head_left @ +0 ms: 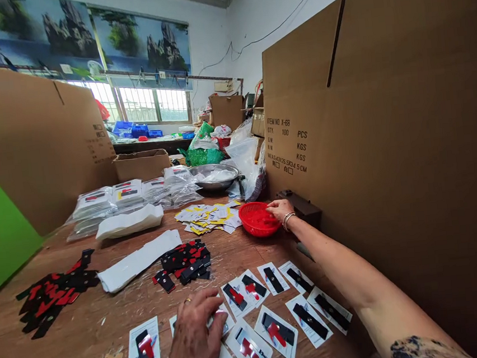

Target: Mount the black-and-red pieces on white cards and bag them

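My left hand [198,332] rests palm down at the front of the table. Its fingers are apart and bent over white printed cards, partly hiding them. My right hand [281,211] reaches over the rim of a red plastic basket [261,234], fingertips drawn together inside; what they hold, if anything, is too small to make out. Around my left hand lie several cards bearing black strips, some with red pieces, such as one card [142,350] at the left and another card [277,333] at the right. Beyond the hand is a pile of black and red strips [187,261].
More black and red strips [57,292] lie at the left. White paper stacks [139,260], yellow-and-white packets [208,218], bagged cards [128,194] and a metal bowl [216,184] stand farther back. Tall cartons flank the table, the right carton [387,148] close beside my right arm.
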{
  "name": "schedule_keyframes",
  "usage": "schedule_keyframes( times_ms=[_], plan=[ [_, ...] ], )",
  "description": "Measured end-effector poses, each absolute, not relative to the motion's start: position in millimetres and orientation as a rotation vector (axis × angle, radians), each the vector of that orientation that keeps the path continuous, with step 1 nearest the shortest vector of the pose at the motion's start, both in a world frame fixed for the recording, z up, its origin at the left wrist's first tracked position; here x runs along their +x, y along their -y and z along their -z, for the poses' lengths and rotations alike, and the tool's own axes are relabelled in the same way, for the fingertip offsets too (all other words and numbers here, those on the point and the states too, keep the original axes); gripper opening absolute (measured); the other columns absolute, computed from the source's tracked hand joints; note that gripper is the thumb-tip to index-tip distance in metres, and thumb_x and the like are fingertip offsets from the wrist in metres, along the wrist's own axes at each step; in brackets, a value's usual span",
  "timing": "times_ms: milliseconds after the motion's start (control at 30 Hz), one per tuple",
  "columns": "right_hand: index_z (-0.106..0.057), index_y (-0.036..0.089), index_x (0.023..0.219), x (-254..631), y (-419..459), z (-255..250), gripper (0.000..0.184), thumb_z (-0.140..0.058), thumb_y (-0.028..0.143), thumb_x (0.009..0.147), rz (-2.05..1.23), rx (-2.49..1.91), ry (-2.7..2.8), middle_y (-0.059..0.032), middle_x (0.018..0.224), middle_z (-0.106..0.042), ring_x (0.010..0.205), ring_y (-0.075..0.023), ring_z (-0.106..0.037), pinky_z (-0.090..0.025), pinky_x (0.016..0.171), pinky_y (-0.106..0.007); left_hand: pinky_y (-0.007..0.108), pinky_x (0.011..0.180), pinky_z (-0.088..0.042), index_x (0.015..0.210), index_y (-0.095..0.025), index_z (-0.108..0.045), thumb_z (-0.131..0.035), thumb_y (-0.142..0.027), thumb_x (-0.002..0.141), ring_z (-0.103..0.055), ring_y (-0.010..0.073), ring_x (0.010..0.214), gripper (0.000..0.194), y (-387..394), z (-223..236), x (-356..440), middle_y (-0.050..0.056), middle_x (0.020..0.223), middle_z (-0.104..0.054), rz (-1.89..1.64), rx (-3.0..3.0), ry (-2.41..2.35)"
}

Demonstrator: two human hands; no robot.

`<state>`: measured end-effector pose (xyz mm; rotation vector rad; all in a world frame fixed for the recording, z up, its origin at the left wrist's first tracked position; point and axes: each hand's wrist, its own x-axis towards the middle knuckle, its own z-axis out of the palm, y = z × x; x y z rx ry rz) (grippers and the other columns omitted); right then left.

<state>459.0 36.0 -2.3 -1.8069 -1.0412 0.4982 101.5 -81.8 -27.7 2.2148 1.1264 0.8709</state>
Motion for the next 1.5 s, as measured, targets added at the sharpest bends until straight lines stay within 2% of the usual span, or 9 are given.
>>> schedule_keyframes(
  times_ms=[133, 267, 433, 633, 800, 967, 1200, 1333, 1500],
  plan=[
    [-0.06, 0.015, 0.069, 432, -10, -10, 0.021, -0.074, 0.031, 0.067, -0.682, -1.638, 1.01, -0.0003, 0.056, -0.06, 0.046, -0.008, -0.051, -0.039, 0.041, -0.018, 0.039, 0.091, -0.052, 0.101, -0.018, -0.071, -0.07, -0.029, 0.076, -0.066, 0.0235, 0.099, 0.027, 69, 15, 134, 0.01, 0.106, -0.072, -0.934, 1.452, -1.018],
    [-0.064, 0.014, 0.073, 376, 39, 0, 0.037, -0.082, 0.041, 0.055, -1.046, -1.406, 1.069, -0.0015, 0.062, -0.063, 0.048, -0.0074, -0.051, -0.036, 0.041, -0.017, 0.024, 0.076, -0.054, 0.11, -0.018, -0.065, -0.079, -0.014, 0.068, -0.066, 0.0147, 0.091, 0.044, 68, 3, 174, 0.011, 0.115, -0.066, -0.954, 0.747, -0.804],
    [-0.066, 0.015, 0.075, 326, 90, 18, 0.037, -0.078, 0.045, 0.057, -1.267, -1.336, 1.057, 0.0036, 0.053, -0.057, 0.042, -0.006, -0.046, -0.032, 0.039, -0.017, 0.017, 0.063, -0.052, 0.089, -0.01, -0.067, -0.073, -0.009, 0.074, -0.06, 0.006, 0.062, 0.015, 81, 6, 198, 0.004, 0.082, -0.067, -0.913, 0.587, -0.595],
    [-0.067, 0.014, 0.074, 319, 106, 21, 0.033, -0.074, 0.043, 0.059, -1.152, -1.401, 1.058, 0.0033, 0.052, -0.057, 0.044, -0.0062, -0.046, -0.034, 0.042, -0.017, 0.019, 0.061, -0.056, 0.084, -0.011, -0.066, -0.065, 0.0, 0.077, -0.064, 0.0086, 0.06, 0.013, 89, 16, 195, 0.004, 0.078, -0.069, -0.887, 0.581, -0.726],
    [-0.064, 0.016, 0.077, 343, 105, 13, 0.036, -0.072, 0.049, 0.064, -1.115, -1.442, 1.035, 0.0042, 0.051, -0.054, 0.041, -0.0065, -0.042, -0.028, 0.038, -0.018, 0.02, 0.064, -0.058, 0.086, -0.009, -0.064, -0.058, 0.005, 0.08, -0.068, 0.0103, 0.065, 0.016, 85, 9, 193, 0.008, 0.08, -0.07, -0.903, 0.572, -0.833],
    [-0.058, 0.017, 0.061, 384, 110, 14, 0.033, -0.059, 0.045, 0.077, -0.73, -1.856, 1.313, 0.0027, 0.05, -0.054, 0.045, -0.0082, -0.044, -0.029, 0.042, -0.02, 0.018, 0.06, -0.058, 0.085, -0.007, -0.061, -0.058, 0.008, 0.08, -0.069, 0.0112, 0.063, 0.016, 81, 8, 186, 0.01, 0.08, -0.07, -0.932, 0.562, -0.909],
    [-0.05, 0.018, 0.051, 389, 113, 49, 0.034, -0.056, 0.037, 0.079, -0.464, -2.154, 1.427, 0.0023, 0.051, -0.053, 0.051, -0.0107, -0.046, -0.027, 0.048, -0.023, 0.02, 0.058, -0.059, 0.081, -0.008, -0.061, -0.063, 0.007, 0.077, -0.069, 0.012, 0.06, 0.017, 82, 15, 187, 0.006, 0.071, -0.068, -0.932, 0.589, -0.933],
    [-0.048, 0.02, 0.053, 380, 112, 55, 0.033, -0.058, 0.036, 0.079, -0.373, -2.221, 1.459, 0.0001, 0.055, -0.055, 0.056, -0.013, -0.049, -0.026, 0.052, -0.025, 0.018, 0.056, -0.058, 0.08, -0.008, -0.061, -0.065, 0.007, 0.075, -0.067, 0.0103, 0.057, 0.017, 87, 15, 188, 0.004, 0.069, -0.067, -0.918, 0.615, -0.939],
    [-0.053, 0.02, 0.063, 369, 124, 38, 0.026, -0.06, 0.038, 0.08, -0.27, -2.088, 1.59, -0.0031, 0.068, -0.061, 0.068, -0.0159, -0.054, -0.032, 0.06, -0.026, 0.018, 0.055, -0.057, 0.078, -0.008, -0.063, -0.07, 0.007, 0.07, -0.066, 0.0093, 0.057, 0.019, 91, 17, 186, 0.003, 0.07, -0.067, -0.951, 0.64, -0.915]
  ],
)
